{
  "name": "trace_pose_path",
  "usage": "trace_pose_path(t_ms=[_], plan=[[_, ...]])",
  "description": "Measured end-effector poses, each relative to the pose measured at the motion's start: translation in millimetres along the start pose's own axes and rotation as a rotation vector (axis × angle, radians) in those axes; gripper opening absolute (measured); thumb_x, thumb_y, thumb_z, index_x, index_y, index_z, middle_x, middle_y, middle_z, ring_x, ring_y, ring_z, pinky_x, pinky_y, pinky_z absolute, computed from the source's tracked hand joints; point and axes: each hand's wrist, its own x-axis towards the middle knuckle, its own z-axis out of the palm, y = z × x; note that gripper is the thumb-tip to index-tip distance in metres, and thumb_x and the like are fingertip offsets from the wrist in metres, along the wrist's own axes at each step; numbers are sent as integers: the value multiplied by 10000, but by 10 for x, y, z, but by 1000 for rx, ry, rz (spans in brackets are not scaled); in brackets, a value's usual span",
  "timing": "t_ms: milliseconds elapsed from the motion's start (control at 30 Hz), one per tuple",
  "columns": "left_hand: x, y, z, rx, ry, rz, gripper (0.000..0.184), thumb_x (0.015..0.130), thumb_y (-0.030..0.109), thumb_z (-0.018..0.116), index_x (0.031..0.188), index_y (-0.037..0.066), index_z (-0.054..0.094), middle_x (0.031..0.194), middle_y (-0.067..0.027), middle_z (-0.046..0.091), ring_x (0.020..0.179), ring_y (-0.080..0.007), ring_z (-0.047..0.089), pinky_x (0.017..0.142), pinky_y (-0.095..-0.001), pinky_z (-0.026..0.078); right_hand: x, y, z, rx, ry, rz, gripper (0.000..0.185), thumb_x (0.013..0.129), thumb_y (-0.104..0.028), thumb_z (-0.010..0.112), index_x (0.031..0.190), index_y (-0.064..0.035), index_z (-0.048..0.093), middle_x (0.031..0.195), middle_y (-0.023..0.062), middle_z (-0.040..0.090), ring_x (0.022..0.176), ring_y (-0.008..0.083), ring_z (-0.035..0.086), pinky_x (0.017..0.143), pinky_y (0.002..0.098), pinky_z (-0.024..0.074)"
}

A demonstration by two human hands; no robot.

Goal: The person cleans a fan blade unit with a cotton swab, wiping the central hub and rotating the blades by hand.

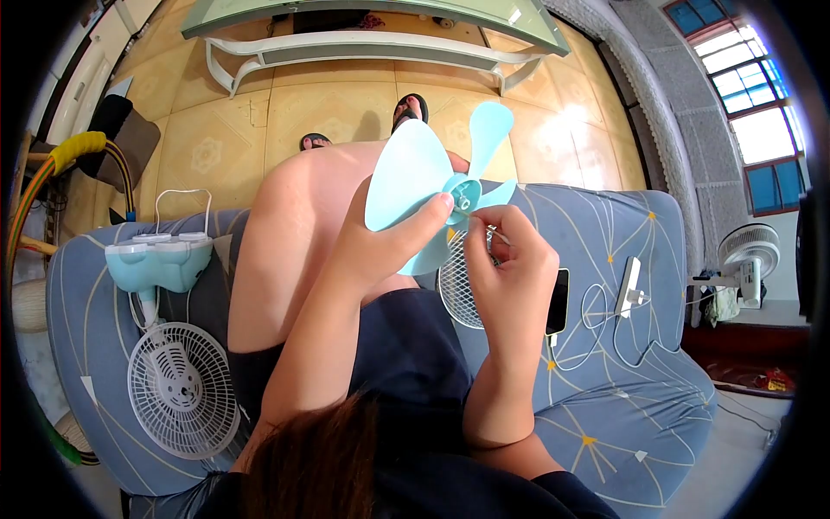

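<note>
A light-blue fan blade [406, 173] with several wide petals is held up over my lap, its round hub facing me. My left hand [398, 242] is closed on it, thumb pressed beside the hub. At the hub's lower right edge, my right hand [514, 259] has thumb and forefinger pinched together; whatever lies between the fingertips is too small to make out. Behind my right hand, a white mesh fan guard [458, 290] rests on the sofa, partly hidden. To my left lies a fan body with a light-blue base [160, 262] and a white rear grille [183, 389].
I sit on a grey-blue patterned sofa [596, 432]. On its right are a phone [558, 301] with a cable and a white power strip [629, 285]. A glass-topped table [380, 54] stands ahead. Another white fan [749, 259] stands at far right.
</note>
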Motion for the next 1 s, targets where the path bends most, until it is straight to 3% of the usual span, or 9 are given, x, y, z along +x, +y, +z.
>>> trace_pose_path(t_ms=[367,633,1000], plan=[[-63,259,70,-97,51,-101,388,814,71,624,1193,-11,599,1241,-118,634,1111,-178,589,960,-365,479,13,0,-41,40,-63,7,66,832,-50,672,843,7,642,627,160,575,532,273,571,515,348,442],[-47,114,68,-69,72,-23,387,810,101,632,1180,-10,603,1210,-102,639,1098,-183,597,960,-355,473,6,-15,-65,-44,-95,-28,74,881,-64,643,858,7,645,665,197,601,568,343,601,527,382,459],[-41,119,56,-73,56,-5,363,834,92,631,1179,-10,590,1182,-88,646,1046,-148,595,921,-324,484,20,-53,-109,-122,-151,-9,231,924,-150,644,751,-8,586,612,188,568,536,364,565,495,398,433]])
